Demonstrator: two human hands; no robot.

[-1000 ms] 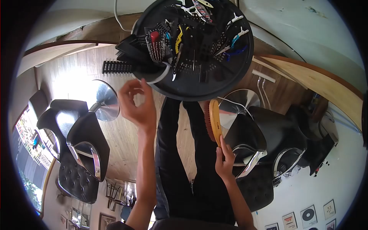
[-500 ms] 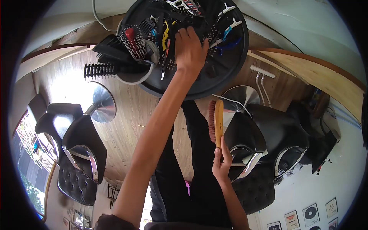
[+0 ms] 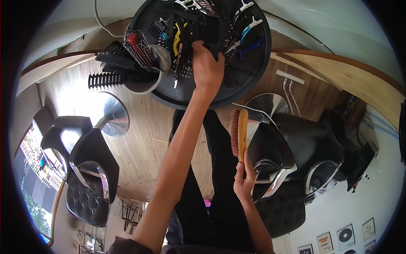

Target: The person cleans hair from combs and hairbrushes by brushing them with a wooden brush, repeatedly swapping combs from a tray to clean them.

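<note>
My left hand (image 3: 207, 70) reaches over the round black tray (image 3: 186, 100), back of the hand up. Its fingers are bent round the near edge of a dark, flat, squarish object (image 3: 209, 33), with the thumb at the right side. What exactly is in the grasp is hard to see against the black tray. In my right hand (image 3: 245, 175) is a wooden-handled bristle brush (image 3: 242, 133), held upright by its handle, reddish-brown bristles facing left. A yellow hair clip (image 3: 176, 40) and a dark clip with a white tip (image 3: 176, 83) lie left of my left hand.
A grey-white cup (image 3: 146, 89) of hairbrushes and combs stands on the tray's left side. More clips, among them a blue one (image 3: 249, 50), lie at the right. Black salon chairs (image 3: 94, 165) flank me on both sides. A white cable (image 3: 256, 111) hangs by the right chair.
My left hand has drawn back slightly toward me over the tray, and its fingers are more bent. The brush stays in my right hand. The view has shifted a little.
</note>
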